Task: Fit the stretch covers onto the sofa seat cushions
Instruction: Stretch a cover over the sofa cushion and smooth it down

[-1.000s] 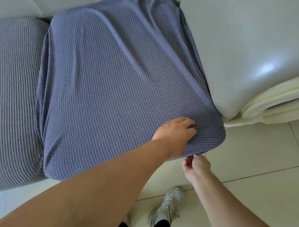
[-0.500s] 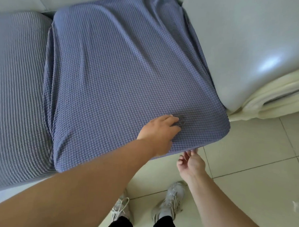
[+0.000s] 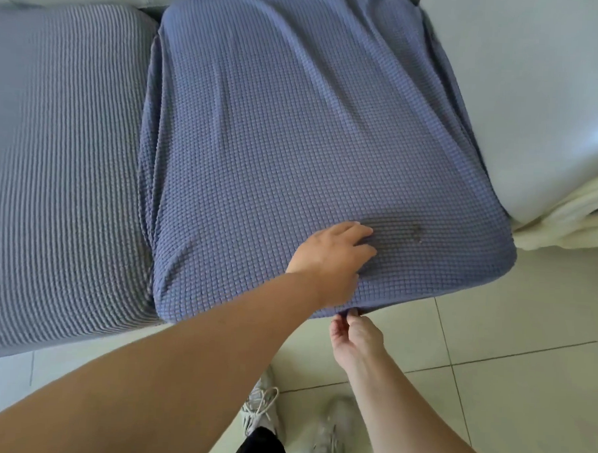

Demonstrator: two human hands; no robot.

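Two hands work at the front edge of the middle seat cushion (image 3: 311,141), which wears a blue-violet stretch cover (image 3: 258,190) with a small waffle weave. The left hand (image 3: 334,258) lies on top of the cushion near its front edge, palm down, fingers bent and bunching a little of the cover under them; the fabric puckers darker just beyond the fingertips. The right hand (image 3: 353,335) sits lower, in front of the cushion, thumb and fingers brought together in a pinch on the cover's bottom hem, just under the left wrist (the exact fold of cloth between the fingertips is too small to make out).

The cover is stretched over the cushion's top and front right corner, with long loose creases running from the back toward the front, and slack folds along its left side.

To the left, touching this cushion, is a neighbouring cushion (image 3: 60,164) in a greyer ribbed cover. To the right lies a bare white cushion (image 3: 536,99) with a glossy surface, its edge meeting the covered cushion, and cream-coloured folded fabric (image 3: 572,221) beneath its front.

Below, pale floor tiles (image 3: 525,339) show, and between the two forearms are white lace-up shoes (image 3: 262,413) and dark trouser legs (image 3: 260,447).
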